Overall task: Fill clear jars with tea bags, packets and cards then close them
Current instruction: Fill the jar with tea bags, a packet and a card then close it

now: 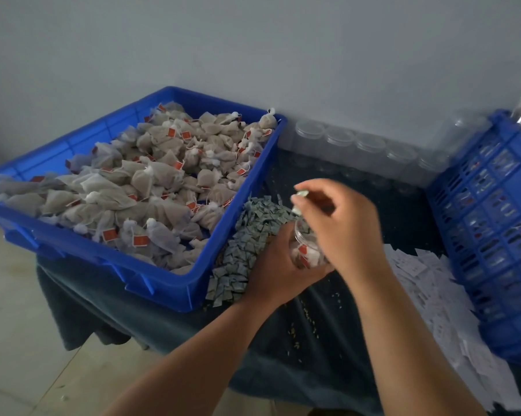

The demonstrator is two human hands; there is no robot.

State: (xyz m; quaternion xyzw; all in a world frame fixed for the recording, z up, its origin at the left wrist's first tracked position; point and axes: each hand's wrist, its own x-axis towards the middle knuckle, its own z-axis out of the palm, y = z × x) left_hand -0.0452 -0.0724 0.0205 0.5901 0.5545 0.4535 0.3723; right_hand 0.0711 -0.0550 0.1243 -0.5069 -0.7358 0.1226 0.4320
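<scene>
1 clear plastic jar [308,235]: tilted, mouth up-left, red-tagged sachets [306,254] inside, gripped by left hand [275,265]. Right hand [340,223] pinches 1 small pale packet [302,193] above. Blue plastic crate [163,283] leftward: mesh tea bags [151,175].

Blue tray [163,283], blue crate [508,181] — dark cloth [313,355]

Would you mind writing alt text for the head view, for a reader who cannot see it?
A person's left hand holds a partly filled clear jar while the right hand pinches a packet near its mouth. A blue tray of tea bags sits left, a packet pile beside it, white cards right, a row of jars behind.
</scene>
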